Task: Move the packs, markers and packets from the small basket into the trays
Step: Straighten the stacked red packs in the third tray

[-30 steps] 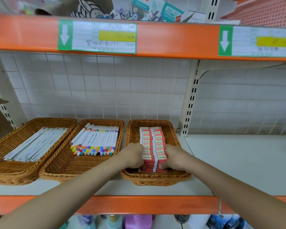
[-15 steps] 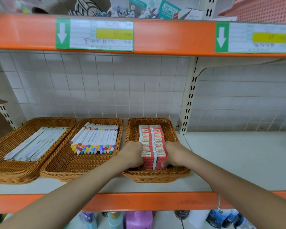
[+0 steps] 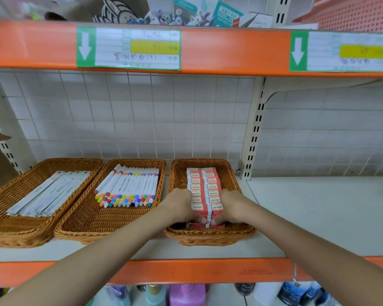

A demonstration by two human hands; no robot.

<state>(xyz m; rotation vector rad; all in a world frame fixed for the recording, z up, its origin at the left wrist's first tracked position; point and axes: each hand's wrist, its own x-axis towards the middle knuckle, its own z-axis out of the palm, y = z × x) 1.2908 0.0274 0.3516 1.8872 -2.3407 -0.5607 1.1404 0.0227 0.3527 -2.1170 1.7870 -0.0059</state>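
Packs (image 3: 205, 191), small stiff light cartons stacked in two rows inside the right tray (image 3: 208, 236), are squeezed at their sides by left hand (image 3: 180, 206) and right hand (image 3: 231, 205), thumbs bracing the near end so loose ones likely stay aligned.

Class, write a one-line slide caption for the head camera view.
Both hands, left hand and right hand, grip stacked red packs in the right wicker tray; markers fill the middle tray.

Two bare forearms, sleeveless as far as visible; left hand (image 3: 181, 206) and right hand (image 3: 231, 206) apparently without rings or gloves.
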